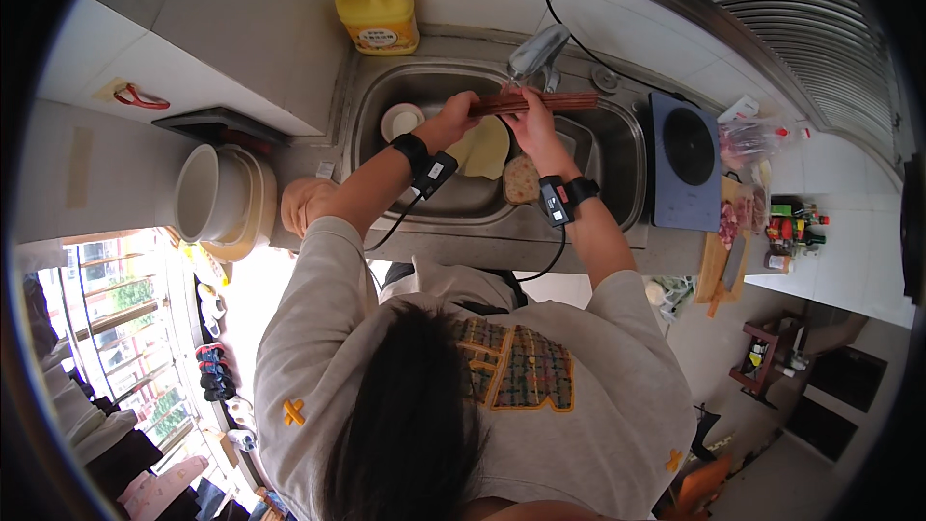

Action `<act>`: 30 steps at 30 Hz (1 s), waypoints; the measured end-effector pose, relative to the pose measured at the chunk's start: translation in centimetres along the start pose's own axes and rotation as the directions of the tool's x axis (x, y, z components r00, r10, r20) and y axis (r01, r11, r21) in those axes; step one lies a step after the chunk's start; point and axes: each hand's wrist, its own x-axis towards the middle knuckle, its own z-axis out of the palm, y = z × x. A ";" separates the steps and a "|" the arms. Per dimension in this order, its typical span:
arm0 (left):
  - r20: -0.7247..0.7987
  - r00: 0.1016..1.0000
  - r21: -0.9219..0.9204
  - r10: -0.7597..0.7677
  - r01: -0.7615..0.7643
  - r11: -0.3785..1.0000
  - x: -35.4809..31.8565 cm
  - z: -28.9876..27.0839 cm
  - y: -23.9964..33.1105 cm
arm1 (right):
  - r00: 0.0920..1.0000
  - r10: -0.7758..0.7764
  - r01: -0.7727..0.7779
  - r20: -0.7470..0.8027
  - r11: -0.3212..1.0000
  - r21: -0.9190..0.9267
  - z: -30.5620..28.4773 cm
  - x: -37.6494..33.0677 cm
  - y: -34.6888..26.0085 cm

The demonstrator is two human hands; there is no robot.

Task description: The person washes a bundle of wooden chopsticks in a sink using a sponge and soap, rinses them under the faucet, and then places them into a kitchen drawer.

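Note:
A bundle of reddish-brown chopsticks lies sideways over the sink, under the metal faucet. My left hand is closed round its left end. Near the middle of the bundle, my right hand grips it too, with the tips sticking out to the right. Below my hands, the steel sink holds a pale yellow flat piece, partly hidden by my left hand and wrist. A small round bowl sits at its left side. Beside my right wrist is a tan, speckled, sponge-like block.
Behind the sink stands a yellow detergent jug. To the right lies a flat cooktop, then a wooden cutting board with a knife and pieces of meat. Pale basins stand at left. Cables hang from my wrist devices.

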 end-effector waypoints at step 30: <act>0.138 0.986 0.990 0.098 -0.138 -0.003 -6.2 -3.0 1.1 | 0.943 0.315 -0.328 0.110 0.935 0.132 -0.1 -0.5 1.5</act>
